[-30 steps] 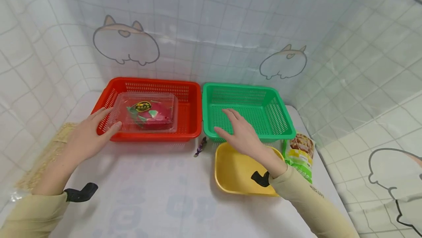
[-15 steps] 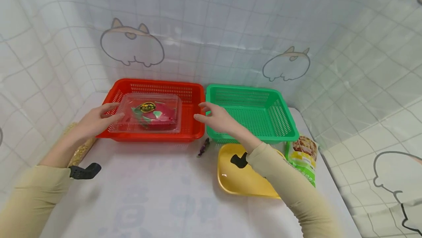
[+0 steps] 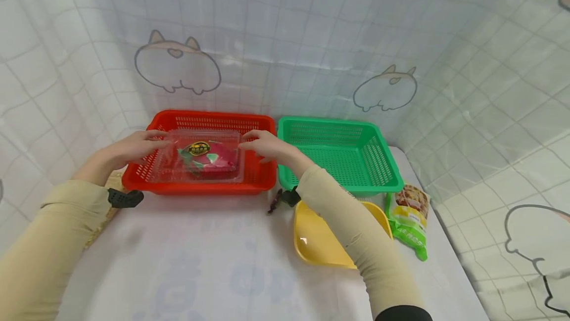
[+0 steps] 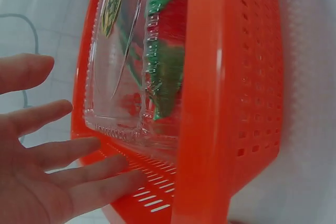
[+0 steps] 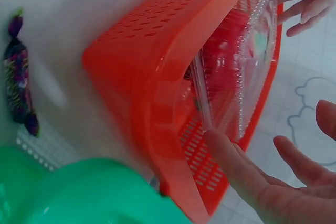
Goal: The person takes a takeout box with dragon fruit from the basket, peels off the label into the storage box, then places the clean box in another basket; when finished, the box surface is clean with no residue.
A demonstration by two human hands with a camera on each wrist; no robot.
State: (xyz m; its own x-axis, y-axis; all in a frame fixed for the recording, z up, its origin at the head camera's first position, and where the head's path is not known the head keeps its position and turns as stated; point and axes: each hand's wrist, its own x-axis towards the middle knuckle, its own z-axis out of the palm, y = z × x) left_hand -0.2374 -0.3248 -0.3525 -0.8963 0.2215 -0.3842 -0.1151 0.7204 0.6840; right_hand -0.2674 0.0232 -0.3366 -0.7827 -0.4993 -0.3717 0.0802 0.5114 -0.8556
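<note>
A clear plastic clamshell box (image 3: 222,136) lies in the red basket (image 3: 200,192), with a pink-and-green dragon fruit (image 3: 219,161) inside and a dark round sticker on its lid. At the box's left end is my left hand (image 3: 133,150), its fingers spread and nearly straight in the left wrist view. My right hand (image 3: 275,148) reaches over the basket's right side. In the right wrist view, one fingertip (image 5: 212,136) is right at the box's edge while the other fingers are relaxed. Neither hand curls round the box.
A green basket (image 3: 343,194) stands close to the red one's right. Before it are a yellow tray (image 3: 320,242), partly under my right sleeve, and a wrapped candy (image 3: 275,202). A green-and-yellow snack bag (image 3: 407,217) lies far right; a bag of pale grains (image 3: 104,219) lies left.
My right hand has moved left from over the green basket to the box's right end. The left hand has shifted slightly up and right, to the box's left end. The box stays put.
</note>
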